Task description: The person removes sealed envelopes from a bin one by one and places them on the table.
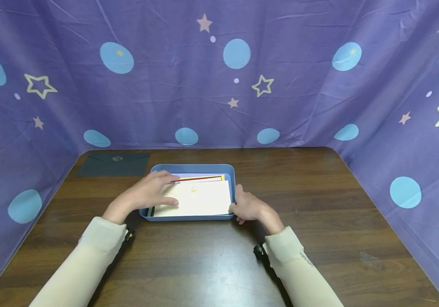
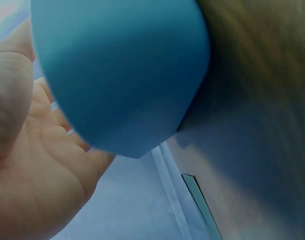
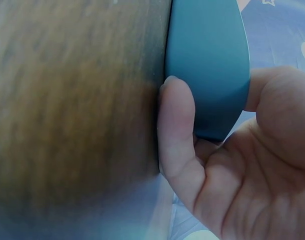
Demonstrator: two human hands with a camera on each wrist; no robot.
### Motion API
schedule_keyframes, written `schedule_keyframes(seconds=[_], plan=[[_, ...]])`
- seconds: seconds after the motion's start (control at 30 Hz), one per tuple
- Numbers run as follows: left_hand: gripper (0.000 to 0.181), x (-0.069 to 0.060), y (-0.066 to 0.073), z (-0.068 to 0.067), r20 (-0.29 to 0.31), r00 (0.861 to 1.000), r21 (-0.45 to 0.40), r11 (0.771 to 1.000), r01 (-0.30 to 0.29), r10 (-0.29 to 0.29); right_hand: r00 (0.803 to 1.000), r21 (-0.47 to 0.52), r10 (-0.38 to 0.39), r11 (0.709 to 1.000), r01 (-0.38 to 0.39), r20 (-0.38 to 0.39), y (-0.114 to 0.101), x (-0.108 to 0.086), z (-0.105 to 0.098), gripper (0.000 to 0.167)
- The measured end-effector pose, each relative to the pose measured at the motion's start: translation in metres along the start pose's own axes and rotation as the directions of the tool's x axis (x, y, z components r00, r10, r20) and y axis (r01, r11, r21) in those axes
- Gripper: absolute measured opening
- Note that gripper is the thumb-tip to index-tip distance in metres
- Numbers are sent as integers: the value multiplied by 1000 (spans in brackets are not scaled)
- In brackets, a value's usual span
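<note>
"As the left hand (image 1: 142, 192) spreads wide over one end of the blue tray (image 1: 192, 218), what's the right hand (image 1: 249, 205) doing?"

"Gripping the opposite end; the blue tray lies between both hands on the tabletop (image 1: 319, 209)."

"Inside?"

"A cream envelope (image 1: 204, 199) (whether the left hand touches it, I can't tell). Beyond the left hand lies a dark envelope (image 1: 108, 165)."

Count: left hand (image 1: 146, 192), one; right hand (image 1: 249, 206), one; blue tray (image 1: 192, 168), one; dark envelope (image 1: 114, 165), one; desk (image 1: 300, 192), one; papers (image 1: 200, 201), overlapping, apparently three or more.
</note>
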State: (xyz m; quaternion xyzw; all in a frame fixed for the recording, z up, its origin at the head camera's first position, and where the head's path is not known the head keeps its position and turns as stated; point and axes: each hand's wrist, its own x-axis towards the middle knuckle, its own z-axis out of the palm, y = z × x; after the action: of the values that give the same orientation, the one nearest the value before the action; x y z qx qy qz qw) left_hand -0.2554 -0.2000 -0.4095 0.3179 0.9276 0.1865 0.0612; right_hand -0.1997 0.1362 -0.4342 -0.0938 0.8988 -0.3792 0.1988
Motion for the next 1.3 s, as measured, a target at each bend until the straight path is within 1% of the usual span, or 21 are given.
schedule_keyframes(seconds=[0.17,0.33,0.47,0.73,0.9,1.0,1.13,1.23,1.3], plan=[[82,-3,-2,6,14,1000,-24,1000,11,-10,1000,12,4,1000,-4,3,1,1,1,47],[84,-7,-4,9,27,999,-40,999,26,-25,1000,15,2,1000,-2,4,1,0,2,48],[82,-8,-3,9,22,1000,-42,999,19,-18,1000,13,0,1000,0,-2,1,-1,2,49],[64,-5,-3,10,-30,1000,-37,999,5,-7,1000,-4,16,1000,-16,-6,1,-1,1,50],[60,-4,-1,10,-75,997,-43,999,7,-10,1000,-10,31,999,-31,0,1,0,0,55],[59,-4,-2,8,-91,996,-68,998,13,-19,999,-10,34,999,-34,5,1,1,0,57],[55,-5,-3,5,-93,993,-134,989,66,-79,1000,-5,30,1000,-30,8,0,1,0,57],[52,-5,-4,2,-91,987,-189,975,115,-134,999,-3,31,999,-31,8,0,1,0,59],[48,-6,-5,0,-95,983,-218,967,136,-160,999,-5,34,999,-34,8,0,1,-1,60]])
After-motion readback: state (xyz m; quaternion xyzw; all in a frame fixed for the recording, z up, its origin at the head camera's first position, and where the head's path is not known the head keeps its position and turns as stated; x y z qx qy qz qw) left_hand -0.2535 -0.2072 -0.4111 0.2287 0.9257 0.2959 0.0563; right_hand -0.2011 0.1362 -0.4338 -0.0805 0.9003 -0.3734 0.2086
